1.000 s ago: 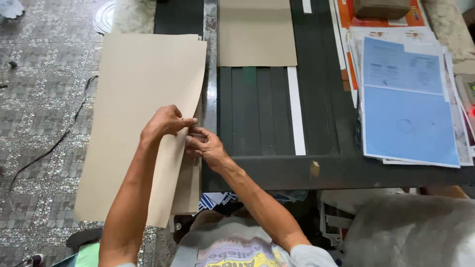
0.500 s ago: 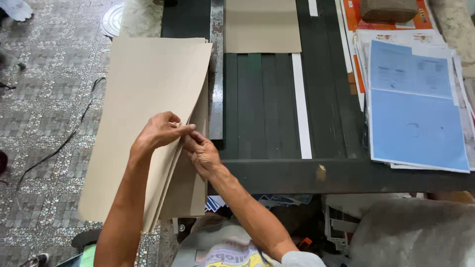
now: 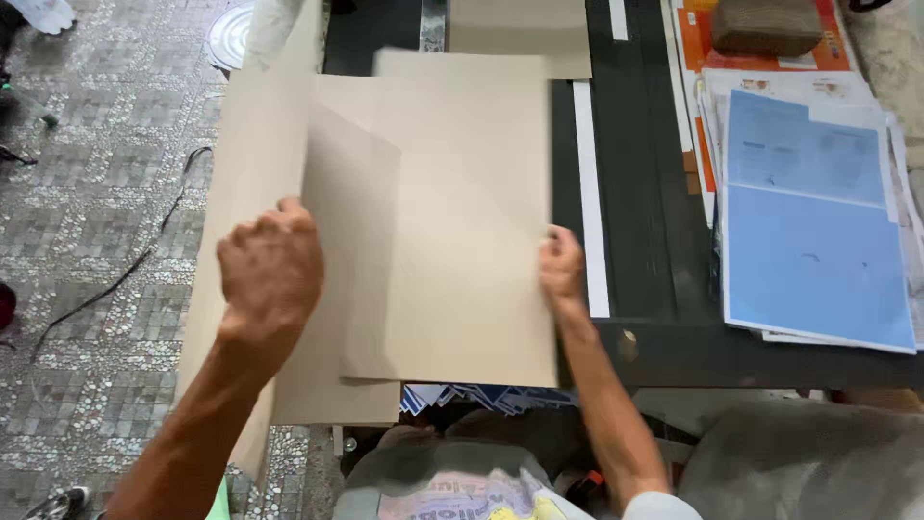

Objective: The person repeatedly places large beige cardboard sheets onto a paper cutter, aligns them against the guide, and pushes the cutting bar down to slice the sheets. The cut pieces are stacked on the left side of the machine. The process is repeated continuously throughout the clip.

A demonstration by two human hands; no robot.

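Cardboard sheets [image 3: 433, 221], plain tan and flat, are being separated and laid out over the near left part of a dark worktable [image 3: 645, 193]. The left hand [image 3: 271, 270] is closed in a fist around the edge of an upright-tilted sheet at the left, knuckles toward the camera; its fingertips are hidden behind the board. The right hand [image 3: 563, 270] is clamped on the right edge of the top flat sheet, fingers curled around that edge, just beside a white strip [image 3: 589, 193] that runs along the table.

Step in hand, as judged: opening or parting the stack, with one sheet swung leftward while another is held square on the table. The next move appears to call for a firm pinch on both edges and level alignment of the sheet corners, since the sheets overhang the near table edge and could sag or slip.

Condition of the sheets: matte, uncreased, uniform brown, corners sharp; at least three layers overlap, offset from one another. Another tan sheet [image 3: 520, 29] lies farther back on the table.

To the right, well apart from the hands, lies a stack of blue printed papers [image 3: 813, 231], with a brown block [image 3: 765, 24] beyond it. Patterned floor tiles [image 3: 96, 193] and a black cable [image 3: 115, 279] show at the left.
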